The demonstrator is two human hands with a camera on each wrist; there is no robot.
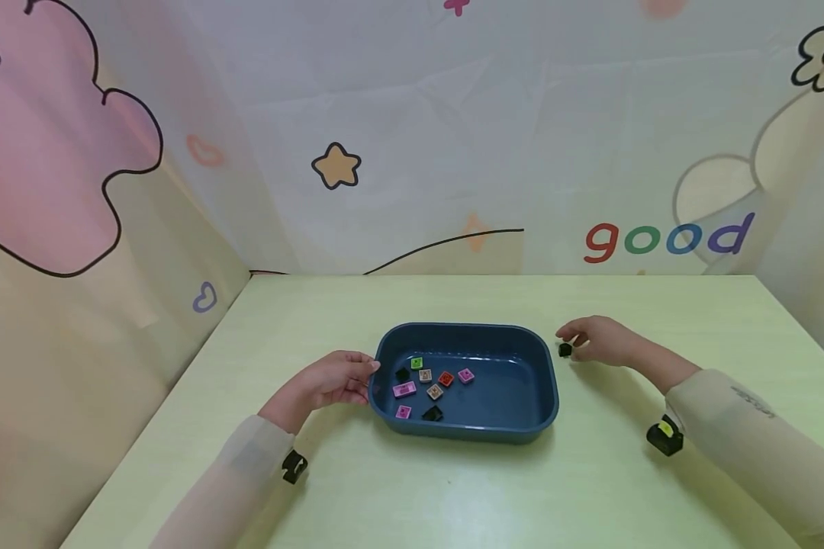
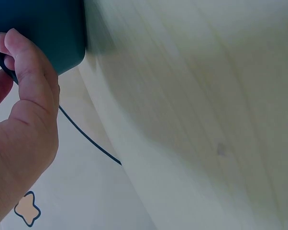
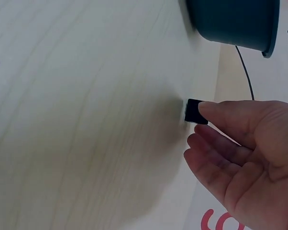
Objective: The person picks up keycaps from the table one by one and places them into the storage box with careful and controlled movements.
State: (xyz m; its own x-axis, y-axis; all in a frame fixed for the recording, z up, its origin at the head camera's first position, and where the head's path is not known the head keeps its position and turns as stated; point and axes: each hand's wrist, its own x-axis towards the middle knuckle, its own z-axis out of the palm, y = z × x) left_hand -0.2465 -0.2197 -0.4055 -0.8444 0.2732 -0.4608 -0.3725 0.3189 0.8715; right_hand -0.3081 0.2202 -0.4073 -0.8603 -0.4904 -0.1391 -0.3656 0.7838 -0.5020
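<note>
My left hand (image 1: 336, 379) grips the left rim of a dark blue plastic tub (image 1: 515, 436), its thumb on the rim and fingers against the outer wall. In the left wrist view, part of that tub (image 2: 70, 52) shows beside the curled fingers. Right of the tub, my right hand (image 1: 600, 341) is at a small black keycap (image 1: 565, 350) low over the table. The thumb overlaps the keycap (image 3: 194, 112) in the right wrist view, and the hand seems to pinch it; the far side is hidden.
Several small keycaps lie in the tub's left half, among them a green one (image 1: 416, 363), a red one (image 1: 446, 378) and a wide pink one (image 1: 404, 390). The pale wooden table (image 1: 453, 496) meets a printed cloth backdrop (image 1: 439, 152) at its far edge.
</note>
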